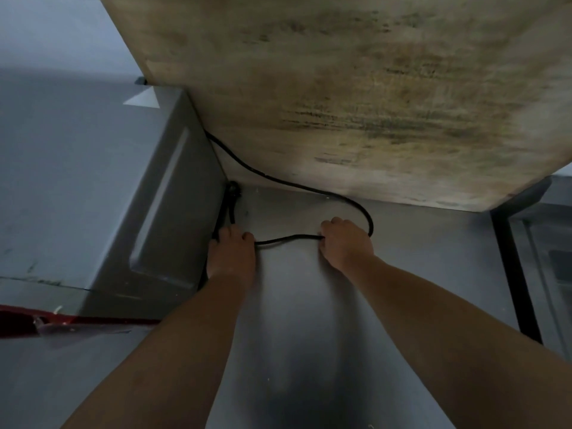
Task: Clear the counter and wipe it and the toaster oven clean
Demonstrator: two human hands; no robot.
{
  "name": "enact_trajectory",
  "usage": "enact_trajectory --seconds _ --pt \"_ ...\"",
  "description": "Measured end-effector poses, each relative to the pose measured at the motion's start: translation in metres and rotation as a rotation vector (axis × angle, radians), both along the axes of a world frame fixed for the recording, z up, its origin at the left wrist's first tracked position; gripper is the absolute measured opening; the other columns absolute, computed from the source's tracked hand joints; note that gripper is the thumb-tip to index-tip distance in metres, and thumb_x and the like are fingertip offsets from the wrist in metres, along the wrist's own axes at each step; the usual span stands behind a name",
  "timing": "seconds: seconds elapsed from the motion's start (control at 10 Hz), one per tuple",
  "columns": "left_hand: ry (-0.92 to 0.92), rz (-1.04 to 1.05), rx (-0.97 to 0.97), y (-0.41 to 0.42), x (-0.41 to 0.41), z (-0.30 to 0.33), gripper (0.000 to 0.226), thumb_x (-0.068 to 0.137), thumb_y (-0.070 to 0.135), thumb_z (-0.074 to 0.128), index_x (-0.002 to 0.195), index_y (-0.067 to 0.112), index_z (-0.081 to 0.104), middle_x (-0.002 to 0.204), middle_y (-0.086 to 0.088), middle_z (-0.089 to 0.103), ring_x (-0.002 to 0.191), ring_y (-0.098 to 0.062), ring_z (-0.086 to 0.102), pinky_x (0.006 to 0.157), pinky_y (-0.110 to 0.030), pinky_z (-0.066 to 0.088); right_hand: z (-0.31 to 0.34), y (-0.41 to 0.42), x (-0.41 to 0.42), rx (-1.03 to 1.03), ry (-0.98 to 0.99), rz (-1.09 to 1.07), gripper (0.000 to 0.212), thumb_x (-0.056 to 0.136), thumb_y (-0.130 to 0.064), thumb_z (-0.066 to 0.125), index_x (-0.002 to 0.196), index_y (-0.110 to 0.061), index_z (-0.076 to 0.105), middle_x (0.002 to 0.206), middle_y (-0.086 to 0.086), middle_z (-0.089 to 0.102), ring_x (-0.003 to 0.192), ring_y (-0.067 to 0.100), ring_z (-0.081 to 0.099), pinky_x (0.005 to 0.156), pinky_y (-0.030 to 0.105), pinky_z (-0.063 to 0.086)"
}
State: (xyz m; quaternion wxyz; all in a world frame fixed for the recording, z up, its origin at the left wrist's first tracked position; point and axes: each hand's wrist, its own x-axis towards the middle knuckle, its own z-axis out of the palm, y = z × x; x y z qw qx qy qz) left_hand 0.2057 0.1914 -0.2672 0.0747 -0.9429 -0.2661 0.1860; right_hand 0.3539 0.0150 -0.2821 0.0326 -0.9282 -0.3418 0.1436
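A grey toaster oven (pixel 102 193) stands at the left on the steel counter (pixel 309 320). Its black power cord (pixel 356 204) leaves the oven's back corner, runs along the wall under a wooden shelf and loops back toward me. My left hand (pixel 230 255) is closed on a folded bundle of the cord beside the oven's right side. My right hand (pixel 346 241) grips the same cord about a hand's width to the right. A short slack stretch of cord hangs between both hands, just above the counter.
A stained wooden shelf or board (pixel 371 88) overhangs the back of the counter. A black frame post (pixel 513 274) and a glass-fronted unit (pixel 554 264) stand at the right. A red edge (pixel 46 317) shows at the lower left, by the oven's front.
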Motion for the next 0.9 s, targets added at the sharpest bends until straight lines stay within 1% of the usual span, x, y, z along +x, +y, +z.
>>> enact_trajectory --seconds 0.1,0.2,0.3,0.4,0.6,0.8,0.9 --pt "-0.059 -0.055 0.004 0.000 0.004 0.003 0.050 0.099 0.015 0.042 0.147 0.014 0.033 0.140 -0.014 0.038 0.127 -0.032 0.038 0.097 -0.040 0.040 0.003 -0.001 0.007 -0.022 0.007 -0.070 0.022 0.098 -0.021 0.046 0.115 -0.012 0.055 0.111 0.009 0.055 0.105 0.030 0.055 0.076 0.035 0.043" --pt "-0.092 -0.063 0.012 0.002 -0.002 0.006 0.056 0.098 0.013 0.040 0.152 0.012 0.027 0.139 -0.014 0.043 0.124 -0.031 0.043 0.095 -0.040 0.043 0.008 -0.004 0.010 -0.053 0.006 -0.109 0.022 0.098 -0.018 0.045 0.116 -0.013 0.055 0.113 0.009 0.055 0.107 0.030 0.055 0.078 0.036 0.045" --pt "-0.120 -0.079 0.017 -0.001 -0.011 0.012 0.048 0.094 0.013 0.040 0.142 0.012 0.043 0.131 -0.012 0.052 0.118 -0.031 0.049 0.091 -0.040 0.045 0.014 -0.010 0.007 -0.088 0.004 -0.098 0.026 0.097 -0.015 0.043 0.119 -0.013 0.056 0.115 0.010 0.055 0.109 0.031 0.055 0.083 0.038 0.048" --pt "-0.103 -0.132 -0.028 -0.010 -0.013 0.019 0.041 0.095 0.014 0.041 0.135 0.013 0.050 0.130 -0.012 0.053 0.121 -0.031 0.048 0.093 -0.039 0.042 0.022 -0.016 0.000 -0.135 0.016 -0.061 0.028 0.096 -0.016 0.042 0.121 -0.013 0.056 0.117 0.010 0.054 0.110 0.032 0.054 0.087 0.040 0.047" --pt "-0.088 -0.128 -0.127 -0.026 -0.017 0.042 0.036 0.093 0.011 0.042 0.129 0.015 0.047 0.132 -0.011 0.048 0.125 -0.031 0.043 0.100 -0.041 0.039 0.047 -0.020 -0.025 -0.199 0.044 -0.004 0.029 0.094 -0.018 0.044 0.121 -0.013 0.054 0.118 0.011 0.054 0.111 0.032 0.054 0.089 0.040 0.045" --pt "-0.052 -0.141 -0.129 -0.039 -0.029 0.067 0.036 0.093 0.015 0.046 0.129 0.015 0.046 0.132 -0.011 0.048 0.125 -0.030 0.042 0.098 -0.039 0.038 0.086 -0.028 -0.050 -0.148 0.087 -0.051 0.035 0.090 -0.020 0.049 0.125 -0.014 0.053 0.120 0.012 0.055 0.113 0.033 0.055 0.091 0.040 0.047" --pt "-0.064 -0.155 -0.146 -0.049 -0.036 0.074 0.035 0.093 0.016 0.047 0.129 0.015 0.047 0.133 -0.011 0.049 0.125 -0.032 0.043 0.098 -0.041 0.038 0.098 -0.035 -0.059 -0.114 0.072 -0.097 0.038 0.088 -0.020 0.053 0.126 -0.015 0.055 0.122 0.011 0.056 0.112 0.033 0.057 0.091 0.040 0.050"
